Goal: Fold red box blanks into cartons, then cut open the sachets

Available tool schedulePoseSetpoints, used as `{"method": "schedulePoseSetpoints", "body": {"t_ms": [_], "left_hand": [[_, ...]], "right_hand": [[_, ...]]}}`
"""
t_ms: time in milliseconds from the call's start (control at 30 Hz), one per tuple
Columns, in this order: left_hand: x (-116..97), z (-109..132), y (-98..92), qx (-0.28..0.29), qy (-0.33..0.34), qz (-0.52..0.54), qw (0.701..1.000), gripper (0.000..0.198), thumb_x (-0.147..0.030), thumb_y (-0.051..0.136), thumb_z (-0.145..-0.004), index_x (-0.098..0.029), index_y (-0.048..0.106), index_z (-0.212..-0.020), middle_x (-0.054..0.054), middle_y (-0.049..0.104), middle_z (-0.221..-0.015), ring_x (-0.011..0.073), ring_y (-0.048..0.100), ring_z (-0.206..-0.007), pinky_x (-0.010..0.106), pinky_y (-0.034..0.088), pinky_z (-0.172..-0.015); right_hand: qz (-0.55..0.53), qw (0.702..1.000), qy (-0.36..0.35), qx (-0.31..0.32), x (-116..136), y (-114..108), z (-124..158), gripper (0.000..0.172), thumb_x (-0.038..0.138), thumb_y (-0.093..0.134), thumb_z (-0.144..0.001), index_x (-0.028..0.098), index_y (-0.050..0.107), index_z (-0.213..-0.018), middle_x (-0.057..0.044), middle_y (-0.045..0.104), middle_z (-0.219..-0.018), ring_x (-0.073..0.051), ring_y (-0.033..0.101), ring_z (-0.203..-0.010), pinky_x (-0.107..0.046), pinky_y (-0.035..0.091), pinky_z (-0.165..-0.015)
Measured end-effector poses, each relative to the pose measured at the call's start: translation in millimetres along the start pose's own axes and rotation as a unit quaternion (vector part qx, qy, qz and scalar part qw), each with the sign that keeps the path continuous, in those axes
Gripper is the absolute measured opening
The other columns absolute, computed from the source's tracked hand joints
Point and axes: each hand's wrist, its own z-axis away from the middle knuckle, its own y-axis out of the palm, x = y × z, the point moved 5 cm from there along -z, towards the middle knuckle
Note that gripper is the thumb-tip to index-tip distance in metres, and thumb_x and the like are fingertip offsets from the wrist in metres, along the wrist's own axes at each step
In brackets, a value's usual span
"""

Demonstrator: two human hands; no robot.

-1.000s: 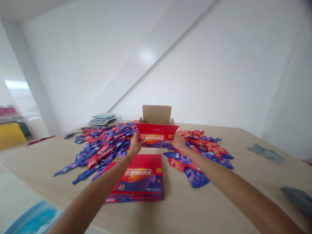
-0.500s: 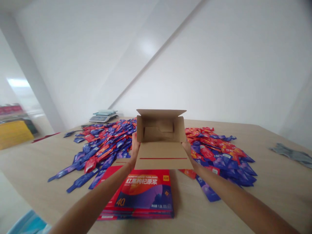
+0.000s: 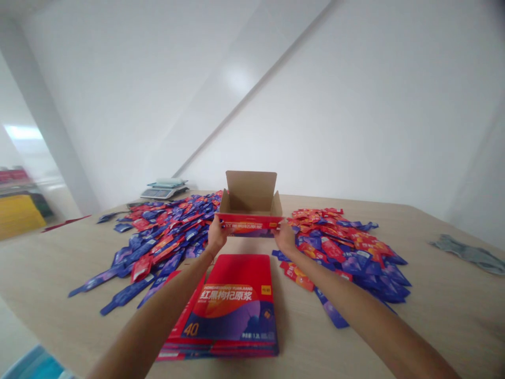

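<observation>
An open cardboard box (image 3: 250, 210) with a red printed front and a raised brown lid flap stands on the wooden table (image 3: 434, 295). My left hand (image 3: 216, 236) grips its left front corner and my right hand (image 3: 284, 238) grips its right front corner, both closed on the box. In front of the box lies a stack of flattened red and purple boxes (image 3: 232, 305). Blue and red sachets lie heaped to the left (image 3: 158, 242) and to the right (image 3: 347, 247) of the box.
A weighing scale (image 3: 163, 189) stands at the far left of the table. A grey cloth (image 3: 465, 251) lies at the right edge. A yellow shape (image 3: 19, 216) is off to the left and something light blue (image 3: 31, 363) is at the bottom left corner.
The box, tipped toward me with its inside showing half a second ago, is now set upright on the table with its red front facing me. Both hands stayed on its corners.
</observation>
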Motion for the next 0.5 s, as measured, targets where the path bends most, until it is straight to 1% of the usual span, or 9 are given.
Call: {"method": "schedulePoseSetpoints", "body": {"t_ms": [67,167,233,367,500], "left_hand": [[8.4,-6.5,-0.4,0.0,-0.019,-0.024,1.0,0.039,-0.034,0.074,-0.098,-0.017,0.063,-0.131,0.01,0.068,-0.127,0.025,0.07,-0.108,0.046,0.06,-0.094],[20.6,-13.4,0.8,0.002,-0.035,-0.045,0.998,0.058,-0.022,0.09,-0.076,-0.022,0.06,-0.126,0.007,0.074,-0.119,0.0269,0.072,-0.104,0.041,0.059,-0.093],[27.7,-15.4,4.7,0.004,-0.037,-0.05,0.998,0.065,-0.016,0.092,-0.067,-0.023,0.059,-0.123,0.007,0.076,-0.116,0.0291,0.073,-0.104,0.039,0.058,-0.092],[40.7,-16.8,19.4,0.014,-0.037,-0.055,0.998,0.065,-0.016,0.091,-0.063,-0.021,0.059,-0.12,0.007,0.078,-0.111,0.0309,0.073,-0.104,0.039,0.058,-0.091],[53.0,-21.6,31.9,0.033,-0.038,-0.065,0.997,0.065,-0.015,0.09,-0.062,-0.02,0.059,-0.118,0.007,0.078,-0.108,0.0302,0.073,-0.103,0.039,0.059,-0.09]], "right_hand": [[0.014,1.0,0.0,0.008,3.7,6.8,-9.8,0.036,0.02,0.064,-0.095,0.015,0.061,-0.131,-0.014,0.077,-0.115,-0.025,0.07,-0.112,-0.03,0.048,-0.093],[0.031,0.999,-0.006,0.026,5.6,15.4,-20.4,0.031,0.021,0.069,-0.094,0.018,0.065,-0.125,-0.011,0.078,-0.112,-0.023,0.071,-0.111,-0.028,0.048,-0.091],[0.043,0.999,-0.004,0.033,4.3,20.9,-22.8,0.031,0.022,0.07,-0.094,0.018,0.066,-0.124,-0.011,0.077,-0.114,-0.023,0.071,-0.112,-0.028,0.048,-0.091],[0.066,0.997,0.011,0.042,-1.5,33.5,-19.5,0.032,0.022,0.07,-0.095,0.015,0.064,-0.125,-0.015,0.076,-0.117,-0.025,0.071,-0.113,-0.03,0.048,-0.089],[0.075,0.996,0.021,0.05,-8.1,45.2,-15.3,0.032,0.021,0.069,-0.096,0.014,0.063,-0.126,-0.016,0.075,-0.117,-0.025,0.071,-0.113,-0.029,0.049,-0.088]]}}
